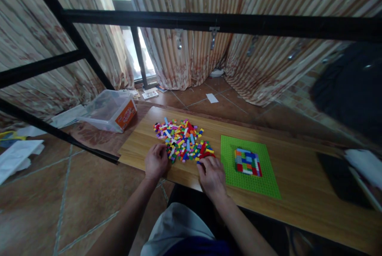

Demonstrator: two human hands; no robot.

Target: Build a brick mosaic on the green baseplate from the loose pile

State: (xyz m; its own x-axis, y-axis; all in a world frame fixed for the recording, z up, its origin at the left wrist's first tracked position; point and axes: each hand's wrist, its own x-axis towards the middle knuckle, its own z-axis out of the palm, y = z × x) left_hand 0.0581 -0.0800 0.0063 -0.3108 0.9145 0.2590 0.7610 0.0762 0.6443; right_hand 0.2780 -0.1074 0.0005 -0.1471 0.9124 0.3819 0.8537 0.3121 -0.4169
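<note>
A heap of small colourful building bricks (182, 138) is spread over the wooden table in front of me. At its near left edge rests my left hand (156, 161), fingers curled in, with their tips against the bricks; whatever they hold is hidden. My right hand (212, 174) is at the near right edge of the heap. Its fingers are bent and drawn together beside a small blue brick and some red ones, and I cannot make out what is between them. Right of this hand lies a green baseplate (229, 180), bearing a low rectangular build of multicoloured bricks (247, 162).
A clear plastic box (104, 107) with an orange label stands on the floor beyond the table's left end. Black metal bars (191, 21) cross in front of the curtains. A dark flat item (343, 178) lies toward the right end of the wooden table (301, 192).
</note>
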